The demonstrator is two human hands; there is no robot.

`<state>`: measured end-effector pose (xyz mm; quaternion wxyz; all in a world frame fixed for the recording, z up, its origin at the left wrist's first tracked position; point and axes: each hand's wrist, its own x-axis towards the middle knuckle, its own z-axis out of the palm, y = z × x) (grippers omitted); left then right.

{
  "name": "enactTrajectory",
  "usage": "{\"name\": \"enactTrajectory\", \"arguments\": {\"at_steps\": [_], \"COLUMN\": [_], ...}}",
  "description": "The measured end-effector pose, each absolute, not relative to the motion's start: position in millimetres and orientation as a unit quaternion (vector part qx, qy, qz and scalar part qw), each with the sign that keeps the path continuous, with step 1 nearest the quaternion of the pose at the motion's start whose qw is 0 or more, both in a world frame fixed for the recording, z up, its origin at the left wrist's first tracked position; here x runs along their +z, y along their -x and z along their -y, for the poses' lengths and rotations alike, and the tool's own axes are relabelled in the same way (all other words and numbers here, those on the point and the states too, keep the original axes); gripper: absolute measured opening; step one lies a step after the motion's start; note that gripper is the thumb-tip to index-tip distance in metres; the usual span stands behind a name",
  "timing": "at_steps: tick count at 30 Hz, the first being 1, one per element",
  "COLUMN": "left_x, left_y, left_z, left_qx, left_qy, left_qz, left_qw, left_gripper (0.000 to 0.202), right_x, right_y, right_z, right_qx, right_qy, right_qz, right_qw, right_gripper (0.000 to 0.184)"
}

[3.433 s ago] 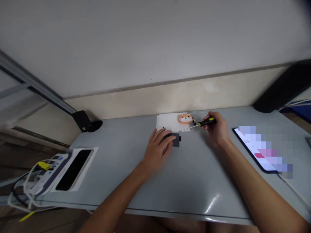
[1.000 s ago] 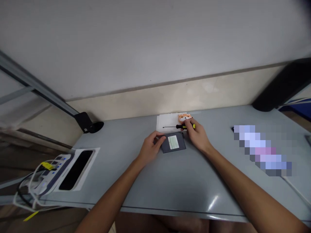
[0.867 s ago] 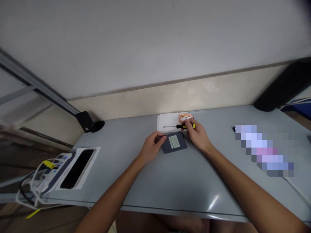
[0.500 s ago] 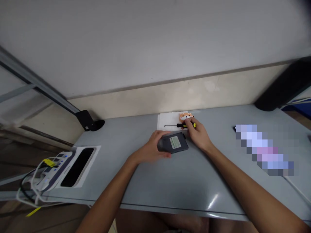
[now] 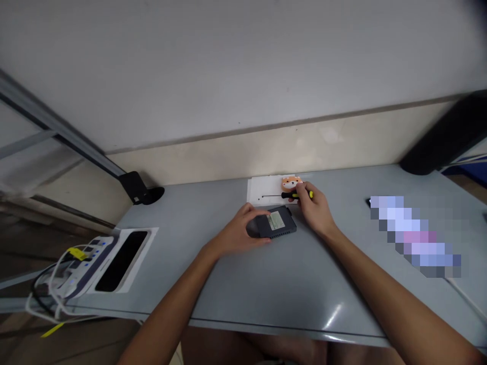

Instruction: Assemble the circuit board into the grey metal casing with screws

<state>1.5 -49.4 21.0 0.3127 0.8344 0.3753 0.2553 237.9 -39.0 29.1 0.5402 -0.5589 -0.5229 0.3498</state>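
My left hand [image 5: 243, 230] grips the left end of a flat black box-shaped device [image 5: 286, 230], thumb and fingers on its opposite sides. The device has a pale label [image 5: 276, 220] on top and a row of slots along its near edge. My right hand [image 5: 314, 205] is closed on a screwdriver [image 5: 291, 195] with a black and yellow handle. Its thin shaft points left, above a white sheet of paper [image 5: 255, 186]. A tiny dark speck, too small to name, lies on the paper by the tip. Behind my right hand is an orange animal-face item [image 5: 291, 182], partly covered by the fingers.
A power strip [image 5: 89, 266] with cables and a black phone-like slab [image 5: 122, 261] on paper are at the left of the grey table [image 5: 266, 294]. A black stand [image 5: 137, 190] is at the back left. A blurred-out screen [image 5: 414, 235] and a black cylinder [image 5: 437, 137] are at the right.
My right hand has moved slightly right with the screwdriver, so a dark speck now shows left of the tip. My left hand's fingers have shifted a little on the device.
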Motion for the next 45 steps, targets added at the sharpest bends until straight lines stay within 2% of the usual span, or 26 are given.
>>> {"name": "enactTrajectory", "arguments": {"at_steps": [8, 13, 21, 29, 36, 45], "left_x": [15, 11, 8, 7, 14, 18], "left_y": [-2, -7, -8, -8, -7, -9], "left_z": [43, 41, 42, 40, 42, 44], "left_qx": [0.337, 0.346, 0.369, 0.44, 0.43, 0.459], "left_qy": [-0.77, -0.755, -0.736, -0.711, -0.719, -0.758], "left_qz": [-0.42, -0.458, -0.457, -0.443, -0.443, -0.393], "left_qw": [0.343, 0.317, 0.335, 0.324, 0.319, 0.246], "left_gripper": [0.035, 0.055, 0.062, 0.051, 0.03, 0.021], "right_x": [36, 45, 46, 44, 41, 46], "right_y": [-243, -247, -250, -246, -248, -250], "right_z": [36, 34, 33, 35, 39, 40], "right_qx": [0.363, 0.396, 0.47, 0.501, 0.521, 0.514], "right_qy": [0.56, 0.551, 0.52, 0.499, 0.456, 0.468], "right_qz": [0.478, 0.416, 0.354, 0.39, 0.432, 0.433], "right_qw": [0.571, 0.605, 0.619, 0.59, 0.578, 0.574], "right_gripper": [0.053, 0.054, 0.04, 0.026, 0.022, 0.019]}}
